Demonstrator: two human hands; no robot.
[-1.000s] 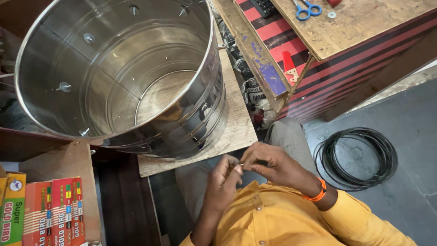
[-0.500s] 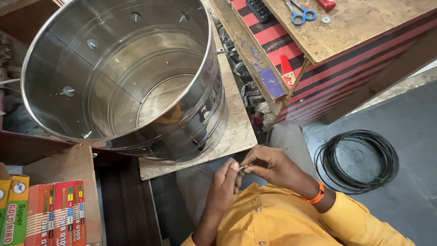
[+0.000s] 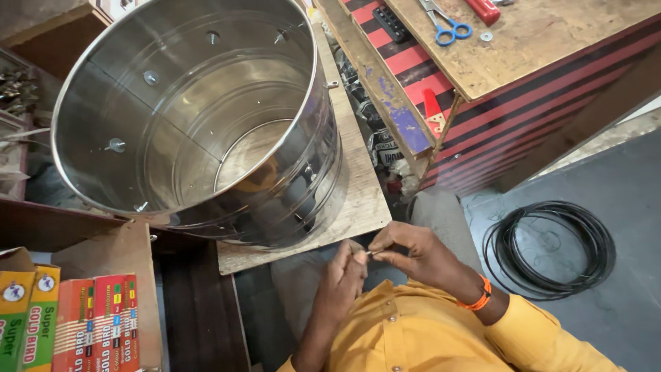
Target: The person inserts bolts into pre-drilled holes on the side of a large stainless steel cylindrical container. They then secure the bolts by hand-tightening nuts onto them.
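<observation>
left hand [image 3: 346,270]: just below the near edge of the wooden board [image 3: 358,200], fingers curled in and pinched on a small metal piece [image 3: 370,254] — too small to name.
right hand [image 3: 413,253]: beside the left hand, fingertips meeting it at the small metal piece; fingers closed to a pinch on the same piece, an orange wristband [image 3: 475,300] at the wrist.
small metal piece: held between both hands, in front of the board and clear of it.
steel drum [image 3: 200,117]: large, open-topped, shiny, standing on the board just beyond the hands; small bolts and holes show on its inner wall.
surface [image 3: 551,41]: wooden top to the right of the drum, with blue-handled scissors [image 3: 446,21] and a red tool [image 3: 482,9] lying on it.
black cable coil [image 3: 549,248]: on the grey floor, right of the hands — well apart from the drum.
coloured boxes [image 3: 69,324]: left of the hands, below the drum.
</observation>
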